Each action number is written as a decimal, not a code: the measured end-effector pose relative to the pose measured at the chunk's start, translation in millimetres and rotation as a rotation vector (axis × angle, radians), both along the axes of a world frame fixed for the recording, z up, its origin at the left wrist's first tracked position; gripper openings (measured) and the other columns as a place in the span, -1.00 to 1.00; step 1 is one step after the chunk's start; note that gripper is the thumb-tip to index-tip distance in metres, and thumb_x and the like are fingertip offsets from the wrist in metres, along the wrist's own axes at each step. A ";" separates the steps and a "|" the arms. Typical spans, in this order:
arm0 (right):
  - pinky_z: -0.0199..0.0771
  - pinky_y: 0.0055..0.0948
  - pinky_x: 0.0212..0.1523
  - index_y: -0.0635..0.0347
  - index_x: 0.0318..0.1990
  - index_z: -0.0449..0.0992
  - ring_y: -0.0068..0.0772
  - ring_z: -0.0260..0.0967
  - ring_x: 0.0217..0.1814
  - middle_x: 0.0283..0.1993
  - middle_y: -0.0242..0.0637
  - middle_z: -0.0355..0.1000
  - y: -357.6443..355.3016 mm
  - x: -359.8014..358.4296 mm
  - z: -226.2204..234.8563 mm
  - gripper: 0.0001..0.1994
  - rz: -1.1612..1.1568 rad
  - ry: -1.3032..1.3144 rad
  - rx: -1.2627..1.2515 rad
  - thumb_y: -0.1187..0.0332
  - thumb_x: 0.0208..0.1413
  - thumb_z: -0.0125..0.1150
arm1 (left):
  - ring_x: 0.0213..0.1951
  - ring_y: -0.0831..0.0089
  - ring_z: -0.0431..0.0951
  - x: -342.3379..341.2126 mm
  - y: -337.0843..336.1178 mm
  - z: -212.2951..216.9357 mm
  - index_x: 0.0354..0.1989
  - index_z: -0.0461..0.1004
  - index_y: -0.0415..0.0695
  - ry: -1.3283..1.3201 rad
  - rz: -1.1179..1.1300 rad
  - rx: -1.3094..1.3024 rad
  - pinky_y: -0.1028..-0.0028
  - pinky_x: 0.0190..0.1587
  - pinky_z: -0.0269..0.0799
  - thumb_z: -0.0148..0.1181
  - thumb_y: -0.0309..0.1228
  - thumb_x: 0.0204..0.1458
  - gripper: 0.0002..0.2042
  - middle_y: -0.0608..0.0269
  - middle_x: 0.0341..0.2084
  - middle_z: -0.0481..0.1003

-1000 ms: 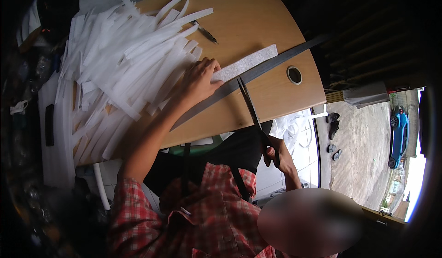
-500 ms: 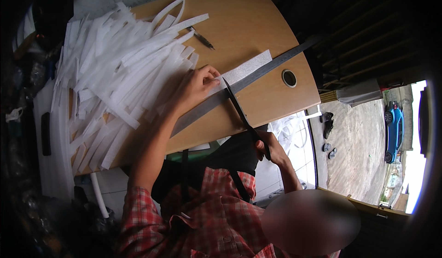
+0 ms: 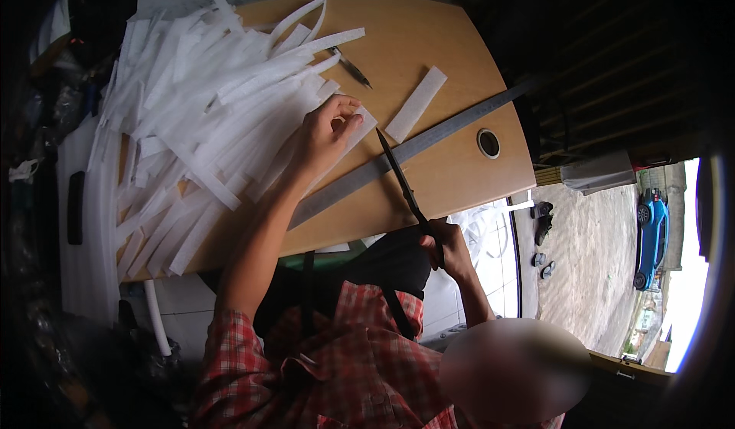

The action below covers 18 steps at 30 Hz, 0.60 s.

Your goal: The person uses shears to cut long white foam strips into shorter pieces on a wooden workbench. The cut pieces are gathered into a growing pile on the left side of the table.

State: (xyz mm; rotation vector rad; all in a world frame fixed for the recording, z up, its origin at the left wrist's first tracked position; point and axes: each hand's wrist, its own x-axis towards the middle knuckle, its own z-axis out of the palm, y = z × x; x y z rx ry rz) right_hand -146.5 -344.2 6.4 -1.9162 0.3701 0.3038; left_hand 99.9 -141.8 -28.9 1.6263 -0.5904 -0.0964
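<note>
My left hand (image 3: 331, 132) pinches the end of a long white foam strip (image 3: 360, 127) between thumb and fingers, just above the table. Most of that strip runs back beneath my left forearm. In my right hand (image 3: 452, 251), at the table's front edge, are long black scissors (image 3: 403, 182), their blades pointing up toward the strip's end without touching it. A short white foam piece (image 3: 416, 105) lies loose on the wood, beyond the blade tip. A long grey metal ruler (image 3: 440, 132) lies slantwise across the table, passing under the scissors.
A big heap of white foam strips (image 3: 191, 100) covers the left of the wooden table (image 3: 459, 176). A dark pen-like tool (image 3: 352, 69) lies beyond my left hand. At the right is a round cable hole (image 3: 488, 143). White scraps (image 3: 482, 234) lie on the tiled floor.
The short foam piece has come apart from the strip in my left hand and now lies turned on the table. The scissors have come away from the foam.
</note>
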 end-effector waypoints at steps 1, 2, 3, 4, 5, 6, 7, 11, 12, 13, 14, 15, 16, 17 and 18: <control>0.28 -0.46 -0.63 0.43 -0.25 0.49 -0.48 0.39 -0.65 -0.68 -0.29 0.31 2.3 0.2 3.1 -0.23 0.022 0.007 -0.005 -0.34 -0.04 0.24 | -0.45 0.50 0.56 2.9 1.8 -1.9 -0.07 0.42 -0.27 -0.055 0.094 -0.063 0.49 -0.41 0.45 0.17 -0.48 0.18 -0.80 0.15 -0.37 0.53; 0.30 -0.41 -0.57 0.45 -0.19 0.47 -0.39 0.43 -0.57 -0.63 -0.22 0.33 3.7 -2.6 0.7 -0.17 0.060 -0.023 -0.032 -0.38 -0.06 0.19 | -0.45 0.49 0.56 3.1 2.0 3.1 -0.02 0.39 -0.26 0.026 0.134 -0.137 0.49 -0.42 0.46 0.15 -0.46 0.20 -0.77 0.15 -0.34 0.50; 0.33 -0.36 -0.50 0.47 -0.12 0.45 -0.31 0.46 -0.50 -0.59 -0.16 0.35 5.1 -6.3 -3.1 -0.11 0.098 -0.052 -0.059 -0.43 -0.07 0.15 | -0.45 0.48 0.56 3.2 1.0 9.1 0.03 0.36 -0.26 0.107 0.174 -0.211 0.50 -0.44 0.47 0.13 -0.44 0.22 -0.74 0.16 -0.32 0.47; 0.36 -0.31 -0.44 0.48 -0.05 0.43 -0.23 0.50 -0.43 -0.54 -0.10 0.38 6.6 -9.4 -5.5 -0.05 0.136 -0.082 -0.085 -0.47 -0.09 0.11 | -0.45 0.47 0.56 3.9 1.3 13.4 0.08 0.33 -0.25 0.187 0.214 -0.285 0.50 -0.45 0.48 0.10 -0.42 0.25 -0.72 0.16 -0.29 0.44; 0.34 -0.27 -0.41 0.46 -0.11 0.39 -0.15 0.43 -0.40 -0.50 -0.09 0.35 12.2 -11.9 -2.1 -0.04 0.151 -0.080 -0.087 -0.52 -0.11 0.06 | -0.45 0.44 0.55 4.7 4.7 14.3 0.13 0.23 -0.24 0.161 0.244 -0.247 0.48 -0.48 0.54 0.05 -0.39 0.28 -0.68 0.14 -0.22 0.37; 0.31 -0.23 -0.37 0.43 -0.17 0.34 -0.07 0.36 -0.37 -0.46 -0.07 0.32 18.2 -14.0 1.0 -0.02 0.165 -0.080 -0.087 -0.58 -0.14 0.00 | -0.46 0.43 0.55 4.2 5.7 14.8 0.13 0.21 -0.23 0.157 0.324 -0.258 0.47 -0.47 0.54 0.05 -0.40 0.28 -0.68 0.13 -0.20 0.36; 0.28 -0.28 -0.42 0.38 -0.25 0.31 -0.23 0.29 -0.44 -0.49 -0.18 0.27 19.8 -19.2 -3.5 -0.04 0.182 -0.087 -0.123 -0.60 -0.16 -0.01 | -0.46 0.43 0.55 3.6 5.1 15.2 0.12 0.20 -0.23 0.153 0.403 -0.268 0.45 -0.47 0.55 0.05 -0.40 0.28 -0.68 0.12 -0.19 0.36; 0.26 -0.07 -0.37 0.38 -0.31 0.26 0.28 0.18 -0.41 -0.48 0.10 0.25 35.4 -33.4 1.7 -0.11 0.245 -0.044 -0.109 -0.53 -0.09 0.03 | -0.29 0.32 0.47 2.2 3.3 20.3 0.03 0.12 -0.23 0.142 0.597 -0.367 0.37 -0.34 0.51 0.03 -0.42 0.28 -0.73 -0.01 -0.14 0.31; 0.26 -0.06 -0.37 0.38 -0.31 0.25 0.28 0.19 -0.41 -0.48 0.11 0.24 37.8 -37.2 0.4 -0.11 0.269 -0.026 -0.106 -0.53 -0.09 0.03 | -0.26 0.30 0.45 5.9 3.9 15.9 0.01 0.12 -0.23 0.119 0.650 -0.380 0.36 -0.29 0.49 0.03 -0.43 0.28 -0.73 -0.03 -0.14 0.31; 0.27 -0.07 -0.37 0.36 -0.33 0.25 0.28 0.18 -0.43 -0.51 0.09 0.23 42.2 -38.7 0.3 -0.11 0.278 -0.085 -0.158 -0.54 -0.09 0.01 | -0.17 0.28 0.38 12.0 6.1 8.2 -0.01 0.11 -0.25 0.032 0.706 -0.338 0.36 -0.14 0.42 0.02 -0.44 0.29 -0.74 -0.08 -0.13 0.29; 0.27 -0.07 -0.38 0.36 -0.33 0.25 0.28 0.18 -0.44 -0.52 0.08 0.23 45.4 -39.3 -0.7 -0.11 0.264 -0.079 -0.142 -0.55 -0.10 0.00 | -0.17 0.28 0.38 12.2 6.2 9.6 -0.01 0.11 -0.25 0.010 0.723 -0.331 0.37 -0.11 0.39 0.02 -0.44 0.29 -0.74 -0.09 -0.13 0.29; 0.27 -0.07 -0.38 0.35 -0.33 0.25 0.28 0.18 -0.44 -0.52 0.07 0.23 48.4 -39.7 -1.6 -0.10 0.250 -0.073 -0.126 -0.56 -0.10 -0.02 | -0.17 0.28 0.38 12.3 6.9 11.0 -0.01 0.10 -0.26 -0.012 0.739 -0.323 0.37 -0.08 0.36 0.02 -0.44 0.28 -0.74 -0.10 -0.12 0.29; 0.27 -0.07 -0.39 0.35 -0.32 0.25 0.29 0.18 -0.45 -0.53 0.07 0.23 49.7 -40.5 -2.2 -0.10 0.236 -0.066 -0.110 -0.57 -0.11 -0.03 | -0.17 0.28 0.38 11.6 7.8 12.1 -0.01 0.10 -0.26 -0.035 0.756 -0.316 0.38 -0.05 0.33 0.02 -0.45 0.28 -0.74 -0.11 -0.11 0.28; 0.27 -0.06 -0.39 0.35 -0.32 0.25 0.30 0.20 -0.45 -0.54 0.06 0.23 50.1 -41.0 -3.2 -0.09 0.237 -0.060 -0.112 -0.58 -0.11 -0.04 | -0.16 0.26 0.38 11.0 8.5 13.5 0.00 0.10 -0.26 -0.025 0.762 -0.297 0.36 -0.04 0.34 0.02 -0.45 0.28 -0.74 -0.12 -0.11 0.28; 0.27 -0.05 -0.39 0.35 -0.32 0.25 0.31 0.21 -0.45 -0.54 0.06 0.24 50.2 -41.0 -4.7 -0.09 0.238 -0.054 -0.114 -0.59 -0.12 -0.05 | -0.15 0.24 0.38 10.3 9.1 14.8 0.00 0.11 -0.25 -0.015 0.768 -0.278 0.34 -0.04 0.34 0.02 -0.45 0.28 -0.74 -0.13 -0.10 0.27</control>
